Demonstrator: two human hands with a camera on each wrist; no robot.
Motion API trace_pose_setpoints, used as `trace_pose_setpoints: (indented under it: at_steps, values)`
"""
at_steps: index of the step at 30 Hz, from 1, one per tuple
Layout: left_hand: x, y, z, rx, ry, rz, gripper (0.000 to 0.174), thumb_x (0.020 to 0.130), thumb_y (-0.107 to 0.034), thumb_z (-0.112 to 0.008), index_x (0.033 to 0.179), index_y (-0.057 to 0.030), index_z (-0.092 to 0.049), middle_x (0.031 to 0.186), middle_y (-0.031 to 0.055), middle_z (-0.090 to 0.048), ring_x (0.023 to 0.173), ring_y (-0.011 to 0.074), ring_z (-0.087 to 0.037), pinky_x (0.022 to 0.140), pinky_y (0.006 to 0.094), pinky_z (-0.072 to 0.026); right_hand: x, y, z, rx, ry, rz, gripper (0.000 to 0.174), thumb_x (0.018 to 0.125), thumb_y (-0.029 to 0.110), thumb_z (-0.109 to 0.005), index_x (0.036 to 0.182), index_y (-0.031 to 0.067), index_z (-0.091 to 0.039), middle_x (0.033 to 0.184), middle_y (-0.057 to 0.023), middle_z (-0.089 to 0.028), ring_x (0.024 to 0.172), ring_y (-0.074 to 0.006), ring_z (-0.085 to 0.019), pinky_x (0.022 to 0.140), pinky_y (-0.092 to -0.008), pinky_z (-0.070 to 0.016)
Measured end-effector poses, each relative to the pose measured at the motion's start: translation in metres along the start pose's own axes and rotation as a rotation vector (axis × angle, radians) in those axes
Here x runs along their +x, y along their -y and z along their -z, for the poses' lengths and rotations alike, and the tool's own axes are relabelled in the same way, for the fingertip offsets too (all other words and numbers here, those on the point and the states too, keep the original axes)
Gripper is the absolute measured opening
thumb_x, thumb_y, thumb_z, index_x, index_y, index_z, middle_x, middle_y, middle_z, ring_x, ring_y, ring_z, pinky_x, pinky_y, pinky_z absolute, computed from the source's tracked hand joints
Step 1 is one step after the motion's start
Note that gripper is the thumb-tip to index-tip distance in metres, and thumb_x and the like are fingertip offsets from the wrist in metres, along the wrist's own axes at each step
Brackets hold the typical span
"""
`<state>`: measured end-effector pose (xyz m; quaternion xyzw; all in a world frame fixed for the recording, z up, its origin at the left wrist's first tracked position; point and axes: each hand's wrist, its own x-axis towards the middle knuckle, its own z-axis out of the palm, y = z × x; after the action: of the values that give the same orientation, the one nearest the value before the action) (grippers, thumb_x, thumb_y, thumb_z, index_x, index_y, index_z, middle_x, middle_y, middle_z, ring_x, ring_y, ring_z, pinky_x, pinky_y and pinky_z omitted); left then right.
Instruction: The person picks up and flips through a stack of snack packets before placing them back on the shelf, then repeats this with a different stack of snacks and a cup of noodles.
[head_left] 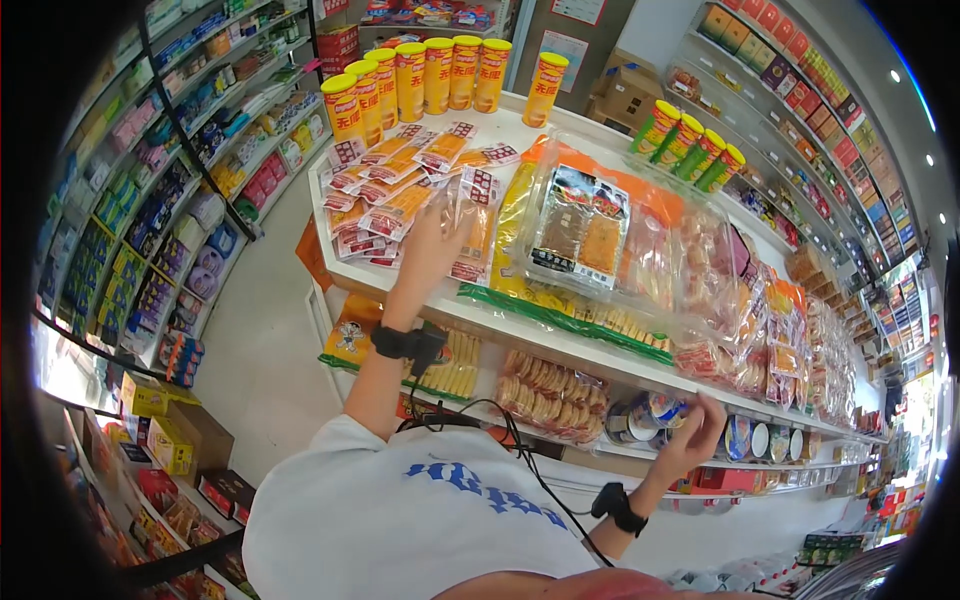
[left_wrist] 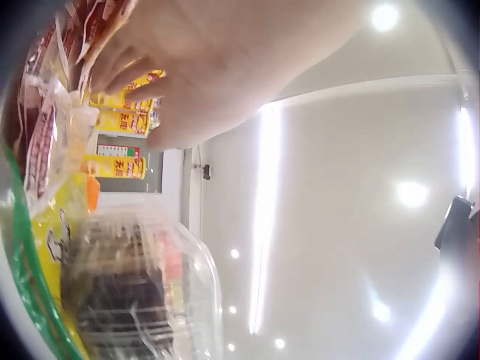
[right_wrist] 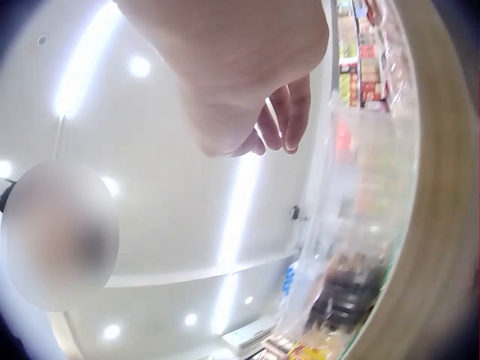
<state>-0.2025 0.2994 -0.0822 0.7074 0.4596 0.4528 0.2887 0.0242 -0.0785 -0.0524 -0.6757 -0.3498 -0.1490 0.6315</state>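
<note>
My left hand [head_left: 435, 248] reaches over the white display shelf, its fingers among flat snack packets [head_left: 398, 207] with red-and-white labels and orange contents. Beside those fingers, on the right, lies one clear-sleeved packet [head_left: 477, 225]. In the left wrist view, the left hand [left_wrist: 217, 60] has its fingers extended toward the packets, with the thumb apart from them. My right hand [head_left: 697, 435] hovers off the shelf's front edge, fingers loosely bent and holding nothing. The right wrist view shows that hand [right_wrist: 255, 82] with bare fingertips.
Yellow snack canisters [head_left: 410, 80] line the back left, and green ones [head_left: 680, 145] stand further right. A clear plastic tray [head_left: 575, 225] rests on yellow bags mid-shelf. Bagged snacks [head_left: 710, 270] fill the right. Beneath, a lower shelf holds bagged biscuits [head_left: 552, 393] and cups [head_left: 640, 415].
</note>
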Motion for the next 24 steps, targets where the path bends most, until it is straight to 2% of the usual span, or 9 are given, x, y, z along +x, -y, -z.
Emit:
trace_pose_setpoints:
  at_steps: [3, 6, 7, 10, 13, 17, 20, 23, 24]
  values:
    - [-0.007, 0.012, -0.004, -0.031, 0.124, -0.151, 0.047, 0.082, -0.029, -0.082, 0.109, 0.0046, -0.064, 0.088, 0.0146, -0.064, 0.077, 0.0240, -0.063, 0.069, 0.0353, -0.0507, -0.030, -0.036, 0.044, -0.143, -0.086, -0.179, 0.015, 0.103, 0.004, -0.051, 0.112, -0.0025, -0.061, 0.107, -0.0094, -0.062, 0.094, -0.0168, -0.062, 0.081, -0.0283, -0.0511]
    - [-0.010, 0.002, -0.005, -0.038, 0.214, -0.033, 0.042, 0.080, -0.021, -0.082, 0.107, 0.0065, -0.064, 0.088, 0.0187, -0.065, 0.079, 0.0286, -0.062, 0.072, 0.0400, -0.0492, -0.049, -0.041, 0.063, -0.223, -0.147, -0.238, 0.015, 0.103, 0.006, -0.052, 0.113, -0.0020, -0.061, 0.107, -0.0084, -0.063, 0.092, -0.0160, -0.062, 0.081, -0.0278, -0.0502]
    - [-0.008, 0.009, -0.010, -0.023, 0.202, -0.041, 0.040, 0.079, -0.023, -0.082, 0.100, 0.0067, -0.064, 0.080, 0.0164, -0.063, 0.073, 0.0283, -0.058, 0.067, 0.0407, -0.0462, -0.050, -0.034, 0.059, -0.222, -0.167, -0.247, 0.015, 0.103, 0.006, -0.052, 0.113, -0.0017, -0.061, 0.107, -0.0084, -0.063, 0.092, -0.0160, -0.062, 0.081, -0.0276, -0.0500]
    - [-0.001, 0.029, -0.020, 0.022, 0.162, -0.120, 0.043, 0.077, -0.029, -0.086, 0.097, 0.0037, -0.066, 0.077, 0.0086, -0.059, 0.070, 0.0183, -0.057, 0.065, 0.0326, -0.0472, -0.048, -0.025, 0.047, -0.234, -0.156, -0.247, 0.017, 0.105, 0.005, -0.050, 0.115, -0.0015, -0.062, 0.108, -0.0087, -0.065, 0.093, -0.0145, -0.063, 0.081, -0.0282, -0.0499]
    - [-0.004, 0.043, -0.022, 0.082, 0.179, -0.158, 0.042, 0.082, -0.024, -0.082, 0.107, 0.0039, -0.064, 0.081, 0.0094, -0.060, 0.074, 0.0191, -0.058, 0.068, 0.0330, -0.0479, -0.040, -0.023, 0.028, -0.223, -0.088, -0.220, 0.016, 0.104, 0.005, -0.051, 0.114, -0.0011, -0.062, 0.104, -0.0067, -0.065, 0.089, -0.0137, -0.063, 0.078, -0.0262, -0.0498]
    - [-0.006, 0.057, -0.031, 0.099, 0.123, -0.271, 0.044, 0.085, -0.021, -0.079, 0.116, 0.0043, -0.060, 0.089, 0.0122, -0.060, 0.082, 0.0213, -0.058, 0.073, 0.0341, -0.0481, -0.027, -0.017, -0.009, -0.141, 0.017, -0.173, 0.014, 0.098, -0.003, -0.053, 0.108, -0.0017, -0.064, 0.103, -0.0098, -0.065, 0.083, -0.0158, -0.064, 0.075, -0.0280, -0.0519]
    - [-0.009, 0.035, -0.019, -0.018, 0.179, -0.194, 0.044, 0.085, -0.022, -0.079, 0.115, 0.0050, -0.061, 0.094, 0.0140, -0.061, 0.085, 0.0230, -0.058, 0.077, 0.0352, -0.0480, -0.020, -0.008, -0.036, -0.108, 0.147, -0.061, 0.015, 0.096, -0.005, -0.055, 0.107, -0.0019, -0.065, 0.103, -0.0115, -0.066, 0.081, -0.0169, -0.065, 0.074, -0.0285, -0.0520]
    - [-0.010, 0.031, -0.019, -0.041, 0.164, -0.202, 0.045, 0.085, -0.022, -0.079, 0.116, 0.0052, -0.062, 0.093, 0.0136, -0.061, 0.083, 0.0233, -0.058, 0.076, 0.0353, -0.0482, -0.016, 0.007, -0.054, -0.108, 0.256, 0.019, 0.016, 0.092, -0.007, -0.059, 0.105, -0.0017, -0.066, 0.101, -0.0124, -0.066, 0.080, -0.0191, -0.066, 0.073, -0.0303, -0.0519]
    - [-0.011, 0.032, -0.018, -0.033, 0.173, -0.181, 0.047, 0.085, -0.023, -0.080, 0.118, 0.0050, -0.062, 0.098, 0.0161, -0.063, 0.088, 0.0260, -0.061, 0.079, 0.0372, -0.0493, -0.016, 0.009, -0.056, -0.102, 0.289, 0.033, 0.016, 0.092, -0.007, -0.059, 0.105, -0.0015, -0.066, 0.101, -0.0124, -0.066, 0.080, -0.0195, -0.066, 0.073, -0.0308, -0.0518]
